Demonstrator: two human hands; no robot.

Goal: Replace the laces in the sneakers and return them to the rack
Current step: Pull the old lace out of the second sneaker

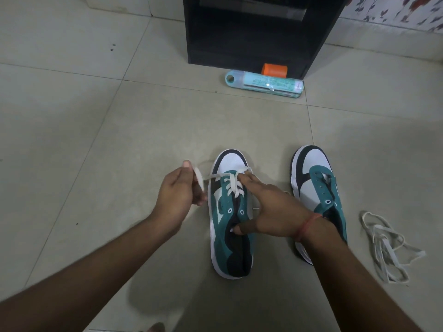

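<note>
Two teal, white and black sneakers stand toes-away on the tiled floor. The left sneaker (227, 226) has a white lace (233, 184) crossed through its front eyelets only. My left hand (178, 197) pinches one end of that lace and holds it out to the shoe's left. My right hand (271, 209) holds the shoe over its tongue, a finger on the lace crossings and the thumb at the opening. The right sneaker (311, 185) has no lace in it. A loose white lace (388, 248) lies in a heap to its right.
A black shoe rack (254, 32) stands on the floor straight ahead. In front of it lie a light blue tube-shaped pack (263, 83) and a small orange object (274, 69). A floral wall covering shows at top right.
</note>
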